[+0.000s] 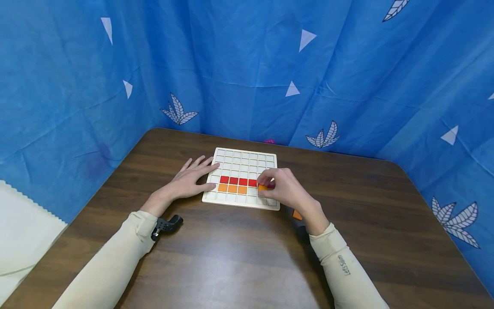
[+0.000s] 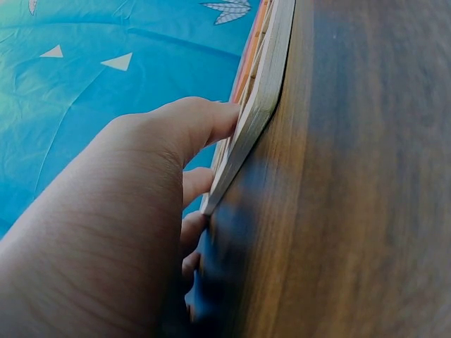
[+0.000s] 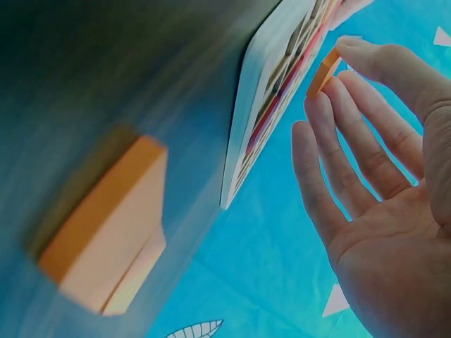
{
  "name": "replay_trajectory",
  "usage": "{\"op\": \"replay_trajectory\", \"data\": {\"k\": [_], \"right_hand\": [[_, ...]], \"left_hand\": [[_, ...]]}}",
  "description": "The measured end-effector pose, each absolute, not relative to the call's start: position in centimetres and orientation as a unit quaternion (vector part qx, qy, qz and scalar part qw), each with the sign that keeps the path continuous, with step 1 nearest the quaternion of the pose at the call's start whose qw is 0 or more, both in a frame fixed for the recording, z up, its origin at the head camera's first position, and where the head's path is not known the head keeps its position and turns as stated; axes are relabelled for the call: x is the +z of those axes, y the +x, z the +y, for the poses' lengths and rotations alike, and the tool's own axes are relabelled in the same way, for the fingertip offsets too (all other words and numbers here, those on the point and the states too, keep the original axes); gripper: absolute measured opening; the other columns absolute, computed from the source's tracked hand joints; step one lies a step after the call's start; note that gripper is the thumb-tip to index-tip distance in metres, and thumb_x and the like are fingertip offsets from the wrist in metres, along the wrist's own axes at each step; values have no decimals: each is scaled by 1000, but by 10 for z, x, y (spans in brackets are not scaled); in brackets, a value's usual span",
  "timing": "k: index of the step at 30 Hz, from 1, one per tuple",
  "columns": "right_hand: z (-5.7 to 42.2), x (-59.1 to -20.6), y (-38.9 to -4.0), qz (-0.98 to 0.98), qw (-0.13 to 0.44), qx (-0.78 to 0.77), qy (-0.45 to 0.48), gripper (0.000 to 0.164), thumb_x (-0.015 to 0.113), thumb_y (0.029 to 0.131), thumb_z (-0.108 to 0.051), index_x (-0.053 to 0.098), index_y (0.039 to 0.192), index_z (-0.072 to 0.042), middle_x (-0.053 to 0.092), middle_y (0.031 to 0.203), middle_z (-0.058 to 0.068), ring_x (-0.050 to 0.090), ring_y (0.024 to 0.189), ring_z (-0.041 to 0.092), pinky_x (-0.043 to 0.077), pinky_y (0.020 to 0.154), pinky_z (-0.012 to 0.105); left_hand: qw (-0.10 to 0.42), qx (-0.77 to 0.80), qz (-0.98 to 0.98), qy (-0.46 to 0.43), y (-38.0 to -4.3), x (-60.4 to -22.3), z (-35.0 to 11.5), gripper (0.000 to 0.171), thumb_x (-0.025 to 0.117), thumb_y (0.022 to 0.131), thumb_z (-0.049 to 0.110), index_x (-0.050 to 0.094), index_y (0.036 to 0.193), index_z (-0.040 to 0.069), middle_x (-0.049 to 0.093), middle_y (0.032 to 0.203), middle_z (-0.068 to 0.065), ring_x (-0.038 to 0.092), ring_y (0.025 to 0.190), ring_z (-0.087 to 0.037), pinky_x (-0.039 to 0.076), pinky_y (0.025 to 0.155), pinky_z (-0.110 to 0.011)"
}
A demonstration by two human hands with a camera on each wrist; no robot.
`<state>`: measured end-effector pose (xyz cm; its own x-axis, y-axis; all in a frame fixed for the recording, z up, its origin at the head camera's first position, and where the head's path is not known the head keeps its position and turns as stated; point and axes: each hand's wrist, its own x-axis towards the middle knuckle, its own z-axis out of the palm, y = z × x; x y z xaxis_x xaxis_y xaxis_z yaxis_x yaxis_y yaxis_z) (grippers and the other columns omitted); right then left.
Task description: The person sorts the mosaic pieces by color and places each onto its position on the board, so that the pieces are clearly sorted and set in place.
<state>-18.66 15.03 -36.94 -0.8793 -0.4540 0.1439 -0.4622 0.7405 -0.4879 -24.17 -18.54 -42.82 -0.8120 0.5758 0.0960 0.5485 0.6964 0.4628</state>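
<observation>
A cream grid board (image 1: 238, 159) lies flat on the table. One of its rows carries several red square tiles (image 1: 243, 182); in the row nearer me sit 3 orange tiles (image 1: 233, 188). My left hand (image 1: 188, 179) rests at the board's left edge, fingers spread and fairly straight, with thumb and fingertips touching the rim. Over the right part of the board, my right hand (image 1: 284, 187) pinches an orange tile (image 3: 325, 71) between thumb and fingertips. That tile is held above the grid in the right wrist view. The right hand hides part of the red row.
Loose orange tiles (image 3: 113, 232) lie on the brown wooden table (image 1: 216, 253) beside the board, partly behind the right wrist in the head view. A blue patterned curtain (image 1: 247, 77) hangs along the table's far and left sides. Each wrist wears a black device.
</observation>
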Motion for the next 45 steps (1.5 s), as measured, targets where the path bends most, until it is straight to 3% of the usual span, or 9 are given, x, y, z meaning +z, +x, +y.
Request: {"op": "replay_trajectory", "data": {"k": [13, 31, 45], "right_hand": [[129, -372, -192, -936, -9, 246, 250, 23, 90, 84, -12, 80, 104, -7, 78, 94, 3, 70, 84, 18, 59, 81, 31], [121, -378, -190, -932, -6, 264, 246, 29, 92, 81, -9, 80, 107, -5, 79, 100, 6, 72, 86, 18, 63, 85, 34], [163, -375, -174, -939, 28, 271, 209, 32, 88, 86, -11, 80, 117, -6, 79, 108, 7, 70, 94, 23, 63, 88, 41]], "left_hand": [[28, 244, 919, 307, -244, -428, -183, 78, 65, 100, 50, 37, 166, 19, 25, 175, -13, 10, 164, -41, 0, 129, -65], [28, 241, 920, 306, -243, -431, -185, 77, 65, 100, 51, 37, 166, 21, 25, 175, -13, 12, 163, -40, 1, 129, -66], [27, 236, 921, 307, -245, -433, -187, 78, 65, 101, 51, 36, 166, 21, 24, 175, -12, 11, 164, -40, 0, 129, -65]]}}
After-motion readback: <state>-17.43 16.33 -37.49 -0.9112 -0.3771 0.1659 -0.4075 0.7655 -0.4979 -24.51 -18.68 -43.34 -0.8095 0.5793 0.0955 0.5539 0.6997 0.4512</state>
